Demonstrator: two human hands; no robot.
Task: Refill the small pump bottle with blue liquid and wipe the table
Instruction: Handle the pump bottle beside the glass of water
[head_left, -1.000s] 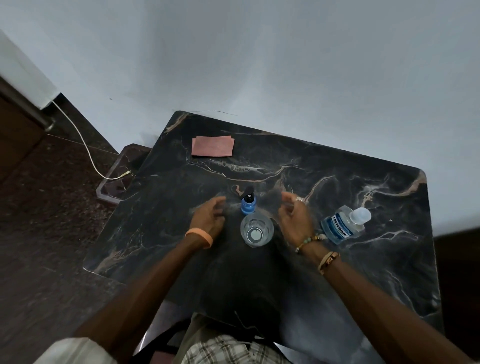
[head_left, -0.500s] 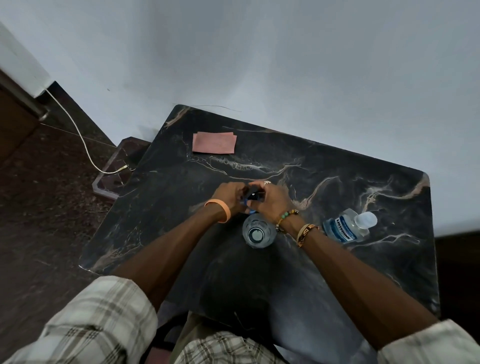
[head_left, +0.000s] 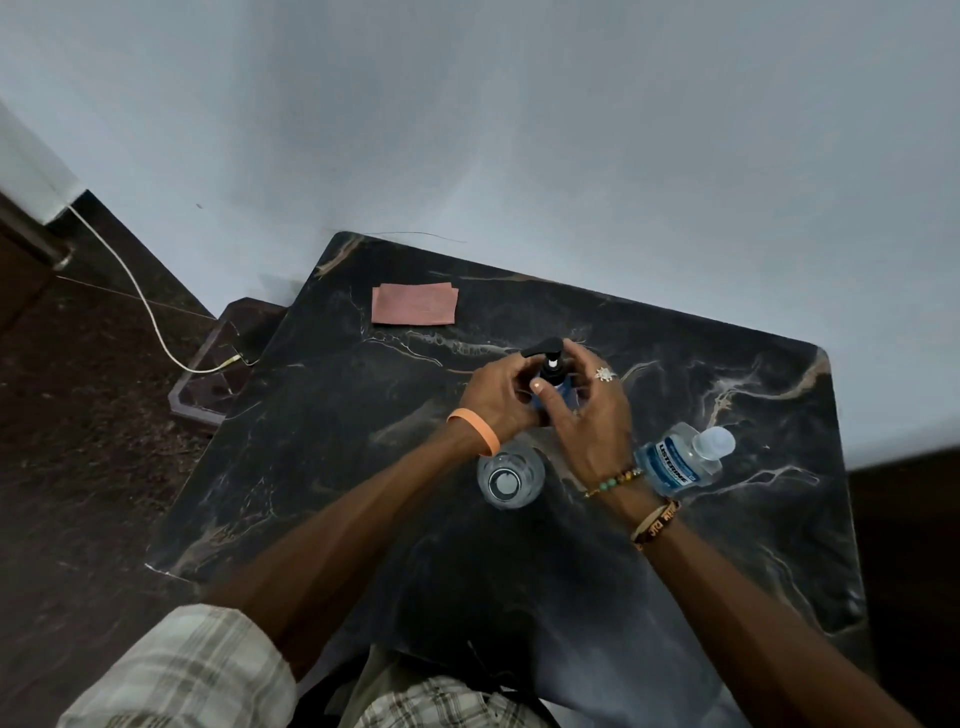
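With the left hand (head_left: 493, 389) and right hand (head_left: 592, 415) both gripping the small pump bottle (head_left: 551, 371), the person should keep its body upright while unscrewing the pump.

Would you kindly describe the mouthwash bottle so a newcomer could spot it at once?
On the dark marble table, look just right of the right hand. The mouthwash bottle there is clear, and alone bears a blue label and a pale cap.
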